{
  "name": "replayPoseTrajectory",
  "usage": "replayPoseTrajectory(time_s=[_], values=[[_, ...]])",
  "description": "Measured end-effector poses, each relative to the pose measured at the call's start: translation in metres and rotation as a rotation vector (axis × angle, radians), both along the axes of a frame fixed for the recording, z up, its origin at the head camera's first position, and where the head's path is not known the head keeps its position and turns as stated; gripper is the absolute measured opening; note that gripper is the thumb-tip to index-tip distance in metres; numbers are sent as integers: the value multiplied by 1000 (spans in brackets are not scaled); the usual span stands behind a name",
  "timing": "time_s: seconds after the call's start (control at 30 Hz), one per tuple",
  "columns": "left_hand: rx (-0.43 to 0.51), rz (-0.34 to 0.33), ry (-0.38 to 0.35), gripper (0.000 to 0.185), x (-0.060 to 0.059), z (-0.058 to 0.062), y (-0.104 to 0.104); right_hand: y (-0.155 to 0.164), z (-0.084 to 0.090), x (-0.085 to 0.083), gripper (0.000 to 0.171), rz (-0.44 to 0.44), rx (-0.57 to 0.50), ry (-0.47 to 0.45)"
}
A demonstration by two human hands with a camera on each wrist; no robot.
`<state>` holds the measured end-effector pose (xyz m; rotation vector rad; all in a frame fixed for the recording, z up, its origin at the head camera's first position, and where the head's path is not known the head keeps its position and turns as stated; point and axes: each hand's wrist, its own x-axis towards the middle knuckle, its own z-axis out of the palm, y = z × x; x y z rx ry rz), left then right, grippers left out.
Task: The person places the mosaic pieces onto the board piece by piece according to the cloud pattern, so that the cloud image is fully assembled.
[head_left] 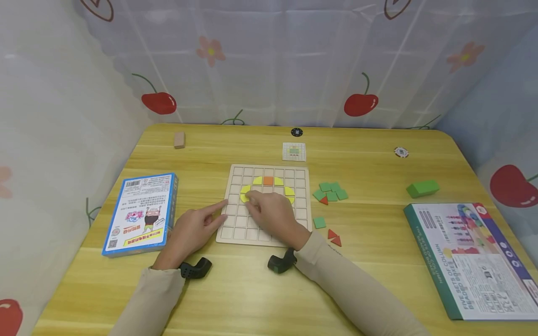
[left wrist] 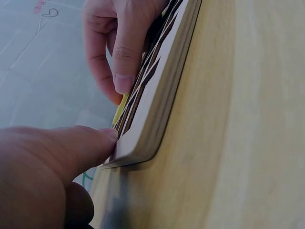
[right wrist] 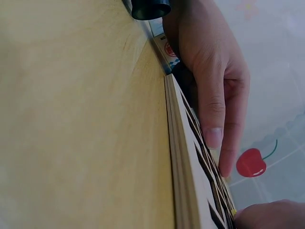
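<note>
The right hand (head_left: pixel 273 212) has fingertips bunched at a yellow piece (head_left: pixel 243 198), left of centre on the board (head_left: pixel 228 232); pinching or pressing, I cannot tell. Best seat it flat while the left hand (head_left: pixel 194 229), thumb and forefinger spread, steadies the left edge.

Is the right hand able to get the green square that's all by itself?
Probably yes: the green square lies uncovered on the table, just right of the board, and nothing seems to block the right hand.
</note>
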<state>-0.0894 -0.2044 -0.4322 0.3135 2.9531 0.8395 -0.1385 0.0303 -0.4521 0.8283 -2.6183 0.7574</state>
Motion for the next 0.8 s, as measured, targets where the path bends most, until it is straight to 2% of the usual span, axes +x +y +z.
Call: replayPoseTrajectory(time_s=[0.13,0.27,0.33,0.47,0.63,0.8], values=[[-1,1,5,43,0,0,-1,0,2,0,24,-3,-23,-20],[4,-1,10,43,0,-1,-1,6,6,3,28,-29,-115,-90],[6,-4,9,43,0,-1,-1,13,14,6,28,-49,-170,-130],[13,-9,6,43,0,0,-1,38,36,14,26,-60,-231,-153],[11,-8,8,43,0,1,0,86,49,27,23,-38,-210,-205],[10,-7,13,43,1,-1,0,136,38,37,18,-69,-135,-303]])
